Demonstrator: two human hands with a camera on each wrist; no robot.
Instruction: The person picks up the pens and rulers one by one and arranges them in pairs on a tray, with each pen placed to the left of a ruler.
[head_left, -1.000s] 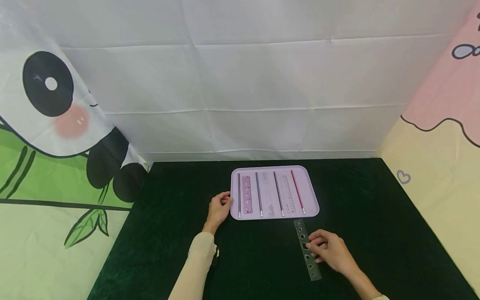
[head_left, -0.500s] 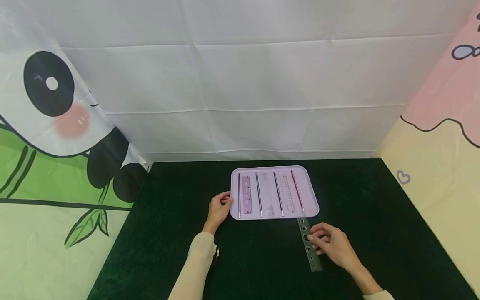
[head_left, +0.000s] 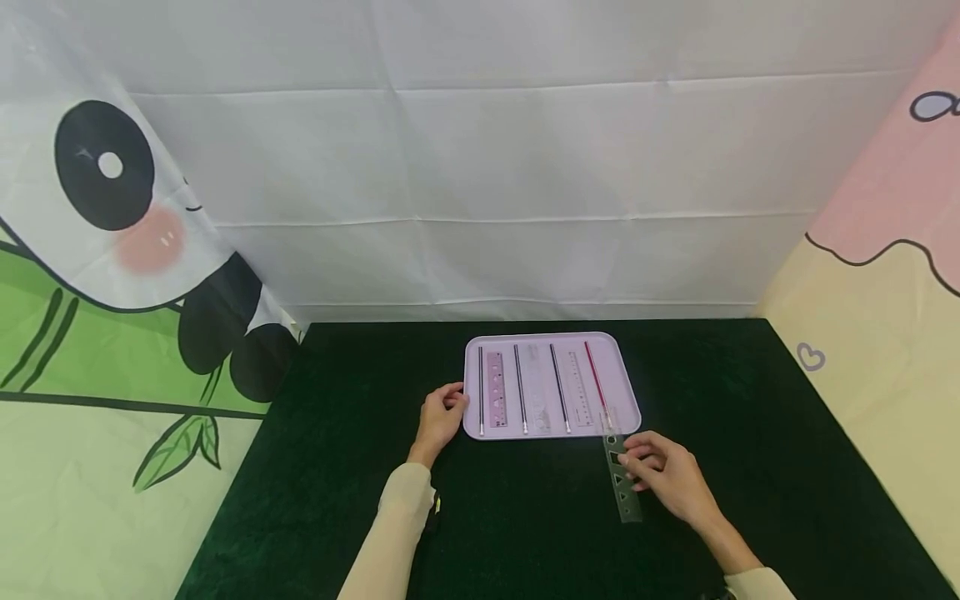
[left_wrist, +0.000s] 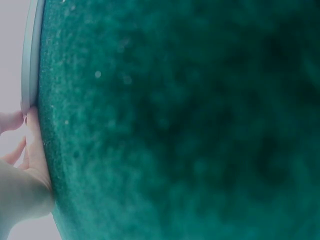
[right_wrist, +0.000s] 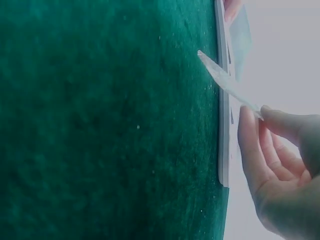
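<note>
A pink tray [head_left: 624,393] lies on the dark green cloth, with several rulers and pens lined up in it: a pink ruler [head_left: 496,390], black pens, clear rulers and a red pen [head_left: 595,379]. My left hand [head_left: 442,412] holds the tray's left front rim; the left wrist view shows its fingers [left_wrist: 25,132] against that rim [left_wrist: 29,60]. My right hand [head_left: 630,467] pinches a clear stencil ruler [head_left: 628,504] in front of the tray's right corner. The ruler [right_wrist: 222,80] is tilted, its far end over the tray's edge [right_wrist: 220,140].
The green cloth table [head_left: 352,467] is walled by a white sheet [head_left: 480,192] behind, a panda print [head_left: 105,250] at the left and a pink and yellow print [head_left: 877,292] at the right. A sleeve [head_left: 390,533] covers my left forearm.
My right hand has carried the stencil ruler away from me, so its far end now reaches the tray's front right rim. My left hand has stayed at the tray's left corner.
</note>
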